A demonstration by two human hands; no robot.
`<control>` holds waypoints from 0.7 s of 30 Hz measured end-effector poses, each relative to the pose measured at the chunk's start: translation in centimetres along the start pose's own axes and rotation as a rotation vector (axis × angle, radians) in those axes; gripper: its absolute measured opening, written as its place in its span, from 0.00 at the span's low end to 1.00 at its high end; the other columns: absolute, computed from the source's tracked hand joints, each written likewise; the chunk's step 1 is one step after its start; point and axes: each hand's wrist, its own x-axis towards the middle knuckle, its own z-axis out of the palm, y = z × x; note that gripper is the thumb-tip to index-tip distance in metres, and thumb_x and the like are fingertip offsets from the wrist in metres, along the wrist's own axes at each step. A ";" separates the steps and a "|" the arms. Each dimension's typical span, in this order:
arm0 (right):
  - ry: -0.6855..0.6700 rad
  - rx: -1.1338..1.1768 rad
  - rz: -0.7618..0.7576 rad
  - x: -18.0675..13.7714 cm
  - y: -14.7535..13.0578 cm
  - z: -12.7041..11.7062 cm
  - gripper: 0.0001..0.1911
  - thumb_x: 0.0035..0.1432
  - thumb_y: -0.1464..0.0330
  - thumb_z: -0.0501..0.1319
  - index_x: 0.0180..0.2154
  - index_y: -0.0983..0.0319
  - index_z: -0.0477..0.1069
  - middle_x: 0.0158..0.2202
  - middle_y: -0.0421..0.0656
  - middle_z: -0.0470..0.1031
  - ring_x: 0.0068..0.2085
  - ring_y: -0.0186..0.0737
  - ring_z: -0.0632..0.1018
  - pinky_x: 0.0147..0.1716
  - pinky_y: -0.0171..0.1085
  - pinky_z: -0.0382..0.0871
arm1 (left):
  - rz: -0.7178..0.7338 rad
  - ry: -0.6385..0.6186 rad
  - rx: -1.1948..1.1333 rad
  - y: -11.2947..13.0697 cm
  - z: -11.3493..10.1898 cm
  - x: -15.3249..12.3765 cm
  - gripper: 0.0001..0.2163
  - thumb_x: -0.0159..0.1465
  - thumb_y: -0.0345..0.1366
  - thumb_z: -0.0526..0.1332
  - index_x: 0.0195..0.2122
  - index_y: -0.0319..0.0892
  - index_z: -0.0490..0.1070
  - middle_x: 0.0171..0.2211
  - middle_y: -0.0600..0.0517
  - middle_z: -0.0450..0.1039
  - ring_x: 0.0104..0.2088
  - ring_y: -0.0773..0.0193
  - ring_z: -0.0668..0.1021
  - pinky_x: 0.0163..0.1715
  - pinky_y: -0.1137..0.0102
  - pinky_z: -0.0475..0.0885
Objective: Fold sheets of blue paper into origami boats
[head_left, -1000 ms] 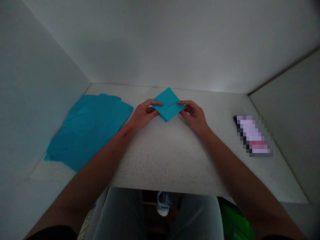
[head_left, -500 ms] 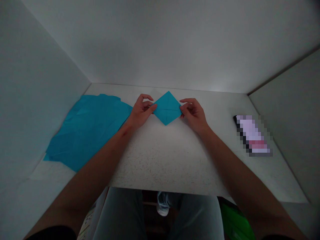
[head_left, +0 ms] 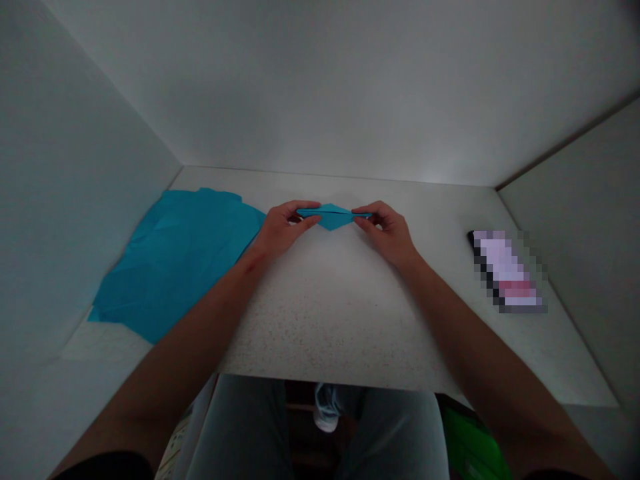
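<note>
A small piece of folded blue paper [head_left: 331,222] is held level between my two hands, above the far part of the white table [head_left: 320,320]. Its layers stand slightly apart along a dark slit in the middle, with a point toward me and another away. My left hand [head_left: 286,225] pinches its left end, thumb on the near side and fingers on the far side. At the right end, my right hand [head_left: 386,230] grips it the same way. The fingertips behind the paper are partly hidden.
Larger blue paper sheets [head_left: 175,267] lie at the left, partly under my left forearm. A phone [head_left: 507,270], its screen blurred, rests on the right. White walls enclose the back and sides. Something green [head_left: 473,443] is below the table's front edge.
The paper went from a flat, wide diamond to a narrow shape with a slit along its middle. The fingers of both hands closed in over its far side.
</note>
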 end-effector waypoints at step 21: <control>-0.179 0.192 -0.080 -1.2 -1.0 1.2 0.31 0.63 0.49 0.78 0.61 0.52 0.73 0.38 0.37 0.78 0.30 0.34 0.75 0.31 0.36 0.74 | 0.116 -0.387 -0.033 2.2 2.5 -2.2 0.22 0.71 0.46 0.72 0.63 0.47 0.78 0.56 0.43 0.79 0.34 0.68 0.80 0.31 0.73 0.75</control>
